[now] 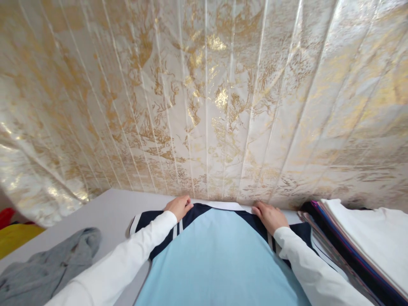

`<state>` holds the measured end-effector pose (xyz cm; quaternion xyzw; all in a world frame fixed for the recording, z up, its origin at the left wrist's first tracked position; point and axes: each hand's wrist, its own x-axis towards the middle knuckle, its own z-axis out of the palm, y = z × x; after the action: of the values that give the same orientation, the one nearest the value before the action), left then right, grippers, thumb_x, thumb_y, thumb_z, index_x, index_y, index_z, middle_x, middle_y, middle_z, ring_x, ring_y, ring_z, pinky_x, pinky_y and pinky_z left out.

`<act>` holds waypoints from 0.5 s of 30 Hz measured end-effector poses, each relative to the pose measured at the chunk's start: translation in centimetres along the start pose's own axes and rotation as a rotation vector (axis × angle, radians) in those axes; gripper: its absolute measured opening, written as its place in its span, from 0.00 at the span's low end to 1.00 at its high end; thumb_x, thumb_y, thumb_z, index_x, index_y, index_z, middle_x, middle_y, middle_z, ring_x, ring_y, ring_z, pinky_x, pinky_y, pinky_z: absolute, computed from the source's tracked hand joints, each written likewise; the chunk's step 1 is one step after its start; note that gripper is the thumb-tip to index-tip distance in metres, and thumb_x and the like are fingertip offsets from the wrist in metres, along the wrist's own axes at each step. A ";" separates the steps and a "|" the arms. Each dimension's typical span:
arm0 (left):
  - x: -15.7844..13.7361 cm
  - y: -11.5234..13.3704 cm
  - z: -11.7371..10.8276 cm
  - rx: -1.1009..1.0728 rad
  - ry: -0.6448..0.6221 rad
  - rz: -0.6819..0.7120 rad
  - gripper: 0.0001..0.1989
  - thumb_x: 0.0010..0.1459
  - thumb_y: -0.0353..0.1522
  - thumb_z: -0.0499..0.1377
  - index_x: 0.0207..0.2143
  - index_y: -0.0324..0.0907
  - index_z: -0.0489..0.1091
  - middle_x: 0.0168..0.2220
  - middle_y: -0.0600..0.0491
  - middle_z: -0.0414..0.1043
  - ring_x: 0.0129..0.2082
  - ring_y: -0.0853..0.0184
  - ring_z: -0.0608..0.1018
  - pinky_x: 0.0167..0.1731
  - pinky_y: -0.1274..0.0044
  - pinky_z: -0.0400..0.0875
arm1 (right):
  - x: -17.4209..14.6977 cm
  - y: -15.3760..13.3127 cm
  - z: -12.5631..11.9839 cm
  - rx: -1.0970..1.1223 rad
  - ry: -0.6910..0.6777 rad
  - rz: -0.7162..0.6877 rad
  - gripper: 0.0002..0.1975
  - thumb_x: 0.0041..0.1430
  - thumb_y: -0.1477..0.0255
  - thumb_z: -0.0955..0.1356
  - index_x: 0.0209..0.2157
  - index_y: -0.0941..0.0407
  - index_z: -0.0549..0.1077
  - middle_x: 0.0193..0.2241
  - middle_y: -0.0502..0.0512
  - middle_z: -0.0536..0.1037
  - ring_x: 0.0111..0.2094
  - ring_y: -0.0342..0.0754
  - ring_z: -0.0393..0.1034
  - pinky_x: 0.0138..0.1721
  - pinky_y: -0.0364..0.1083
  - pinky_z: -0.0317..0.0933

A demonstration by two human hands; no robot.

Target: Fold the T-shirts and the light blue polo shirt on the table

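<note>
A light blue shirt (223, 255) with navy shoulders and sleeves lies spread out on a pale table, its neck edge pointing away from me. White stripes run across the sleeves. My left hand (179, 207) is closed on the navy shoulder to the left of the neck, thumb and fingers pinched at the edge. On the other side, my right hand (270, 216) grips the right shoulder edge, its fingers curled and partly hidden. Between both hands the neck edge is stretched fairly straight. White long sleeves cover my forearms.
A stack of folded clothes (369, 238) with a white top layer sits at the right. On the left lies a crumpled grey garment (54, 263), with yellow cloth (17, 238) beyond it. A gold-patterned curtain (204, 106) hangs behind the table (117, 208).
</note>
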<state>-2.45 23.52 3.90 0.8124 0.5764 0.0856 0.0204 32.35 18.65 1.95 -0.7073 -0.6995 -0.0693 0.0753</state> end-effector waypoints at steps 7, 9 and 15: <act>-3.9 -4.3 -1.2 0.185 -0.015 -0.130 0.13 0.63 0.41 0.50 0.35 0.44 0.69 0.36 0.48 0.75 0.38 0.58 0.76 0.38 0.70 0.63 | -1.5 2.5 -0.5 -0.117 -0.120 0.111 0.19 0.66 0.63 0.55 0.32 0.55 0.72 0.31 0.62 0.80 0.32 0.56 0.75 0.31 0.49 0.58; -3.9 -5.1 -1.1 0.209 -0.029 -0.145 0.13 0.64 0.42 0.49 0.36 0.45 0.69 0.34 0.48 0.76 0.36 0.58 0.77 0.35 0.72 0.63 | -1.3 2.7 -0.5 -0.129 -0.140 0.119 0.19 0.66 0.62 0.55 0.33 0.55 0.72 0.31 0.62 0.80 0.33 0.57 0.75 0.30 0.49 0.59; -2.9 -6.0 -0.8 0.182 -0.063 -0.133 0.15 0.64 0.43 0.49 0.39 0.42 0.69 0.35 0.50 0.74 0.37 0.62 0.76 0.39 0.69 0.65 | -0.8 2.4 -0.7 -0.154 -0.149 0.100 0.19 0.66 0.63 0.55 0.35 0.55 0.72 0.33 0.63 0.79 0.34 0.57 0.75 0.31 0.49 0.61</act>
<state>-9.09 22.72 3.58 0.7732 0.6334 0.0058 -0.0299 34.79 17.68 2.44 -0.7481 -0.6597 -0.0661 -0.0281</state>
